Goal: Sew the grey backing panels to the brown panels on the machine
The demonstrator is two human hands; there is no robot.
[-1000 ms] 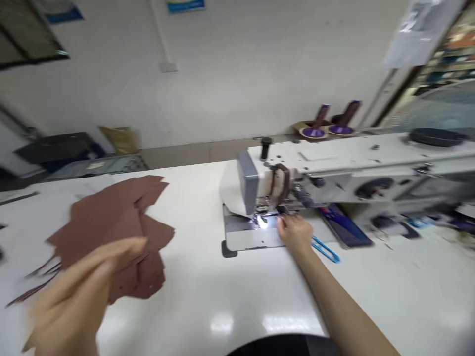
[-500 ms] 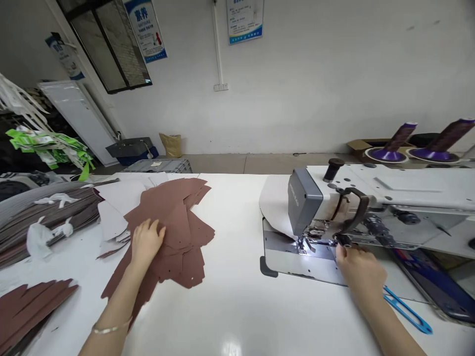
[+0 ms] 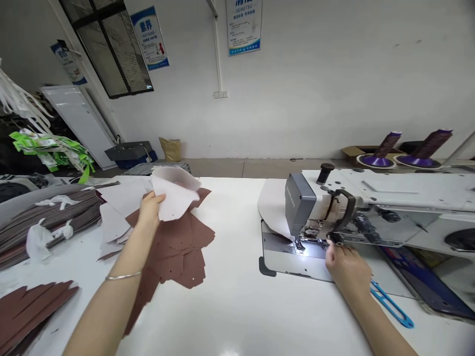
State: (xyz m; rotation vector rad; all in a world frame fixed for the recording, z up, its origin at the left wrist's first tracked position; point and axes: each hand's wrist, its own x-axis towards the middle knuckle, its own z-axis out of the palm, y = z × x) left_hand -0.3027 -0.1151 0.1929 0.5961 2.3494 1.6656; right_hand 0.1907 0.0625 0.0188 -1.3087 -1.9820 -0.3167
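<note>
Left poster (image 3: 150,38), "素养"; right poster (image 3: 244,27), "SEIKETSU"

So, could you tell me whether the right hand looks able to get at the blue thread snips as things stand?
Probably yes: the blue thread snips lie on the white tabletop right beside the right forearm, and nothing appears to cover them, though the right hand is at the sewing machine.

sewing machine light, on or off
On: a bright white glow shows on the metal plate under the sewing machine's head.
</note>
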